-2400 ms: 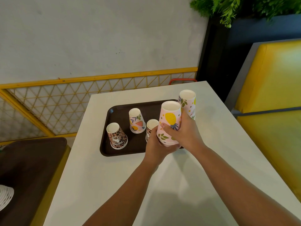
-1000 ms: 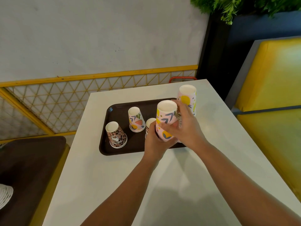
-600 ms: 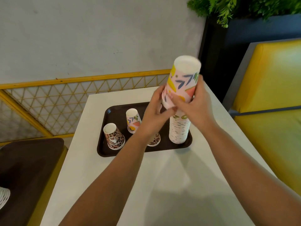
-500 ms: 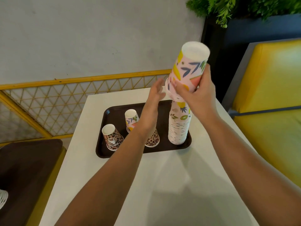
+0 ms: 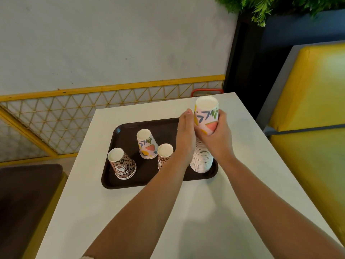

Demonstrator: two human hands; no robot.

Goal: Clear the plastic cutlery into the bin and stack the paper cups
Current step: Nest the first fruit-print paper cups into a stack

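Behind left hand (image 5: 184,143), half-hidden leopard cup (image 5: 164,155)

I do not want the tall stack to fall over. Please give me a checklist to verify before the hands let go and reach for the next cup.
1. Top cup seated straight on the cup stack: cannot tell, the hands cover the joint.
2. Right hand grips the top cup: ok.
3. Left hand steadies the stack's side: ok.
4. Stack base fully inside the brown tray: ok, though near its right corner.
5. Stack upright: ok, no clear lean.
6. Next cups reachable: ok, floral cup and two leopard cups stand upside down on the tray.
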